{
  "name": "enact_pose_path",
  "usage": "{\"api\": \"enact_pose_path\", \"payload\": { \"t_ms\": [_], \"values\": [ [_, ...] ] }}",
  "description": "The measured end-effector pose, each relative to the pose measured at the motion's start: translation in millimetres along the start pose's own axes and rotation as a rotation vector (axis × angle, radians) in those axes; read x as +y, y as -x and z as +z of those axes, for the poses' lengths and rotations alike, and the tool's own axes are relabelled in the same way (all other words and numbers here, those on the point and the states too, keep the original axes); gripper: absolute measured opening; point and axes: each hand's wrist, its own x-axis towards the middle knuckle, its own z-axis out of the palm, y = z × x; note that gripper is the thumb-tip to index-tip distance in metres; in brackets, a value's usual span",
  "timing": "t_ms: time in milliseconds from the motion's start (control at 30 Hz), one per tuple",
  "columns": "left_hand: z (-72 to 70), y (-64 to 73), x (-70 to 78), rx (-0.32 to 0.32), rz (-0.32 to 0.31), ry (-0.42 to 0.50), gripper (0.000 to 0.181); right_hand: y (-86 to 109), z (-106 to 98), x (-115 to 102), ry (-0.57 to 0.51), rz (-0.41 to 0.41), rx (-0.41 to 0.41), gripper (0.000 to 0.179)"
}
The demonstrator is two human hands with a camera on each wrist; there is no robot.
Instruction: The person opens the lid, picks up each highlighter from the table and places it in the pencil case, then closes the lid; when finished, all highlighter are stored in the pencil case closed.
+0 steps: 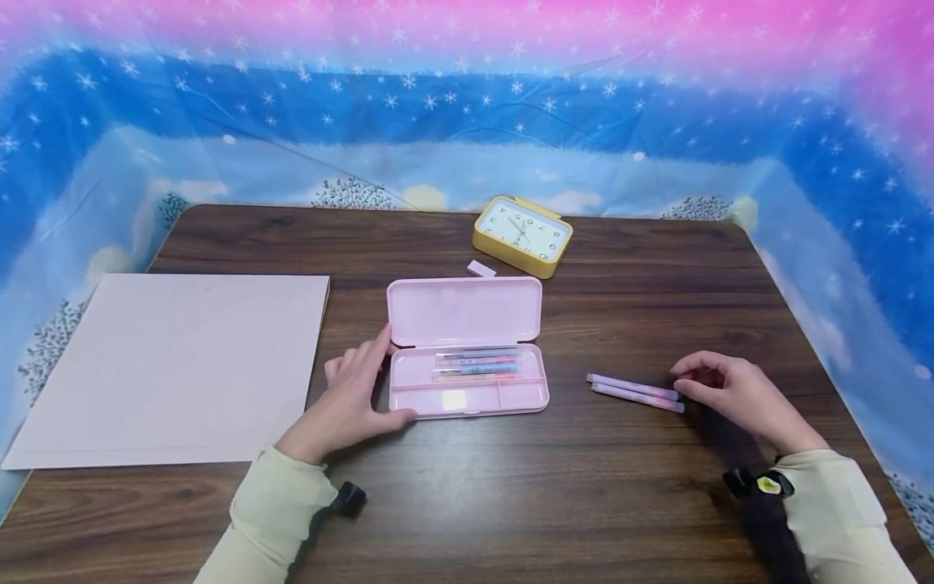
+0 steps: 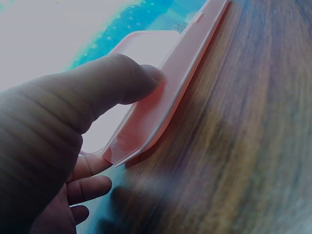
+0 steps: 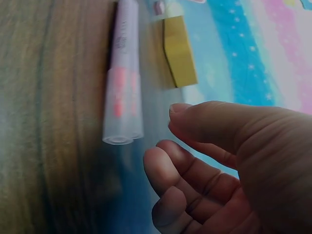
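An open pink pencil case (image 1: 522, 397) lies mid-table, its lid (image 1: 464, 311) folded back. Several capped pens (image 1: 477, 367) lie side by side in its long rear compartment; a bright square patch shows in the front one. At the case's left end my left hand (image 1: 349, 397) grips it, the thumb (image 2: 127, 80) pressed on the front wall and the index finger by the hinge corner. Two lilac highlighter-like pens (image 1: 635, 392) lie together on the table to the right. Close to their right ends is my right hand (image 1: 740, 397), fingers loosely bent, holding nothing.
Behind the case stands a yellow alarm clock (image 1: 523, 235), with a small pale pink block (image 1: 481, 268) in front of it. A large white board (image 1: 190, 365) covers the table's left side. Snowflake-patterned cloth (image 1: 438, 105) hangs around the wooden table (image 1: 511, 503).
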Motion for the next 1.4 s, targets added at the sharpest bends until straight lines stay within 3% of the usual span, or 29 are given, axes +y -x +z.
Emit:
{"api": "enact_pose_path", "payload": {
  "t_ms": [433,1067,1400],
  "values": [
    [0.9,0.9,0.4,0.000,0.007,0.019,0.115,-8.6,11.2,0.9,0.009,-0.033,-0.026,0.013],
    [0.5,1.7,-0.6,0.022,0.034,0.021,0.117,-16.3,12.2,-3.4,0.032,-0.095,-0.050,0.010],
    [-0.1,1.7,-1.4,0.021,0.033,0.024,0.117,-17.7,12.8,-7.2,0.080,-0.110,-0.026,0.007]
  ]
}}
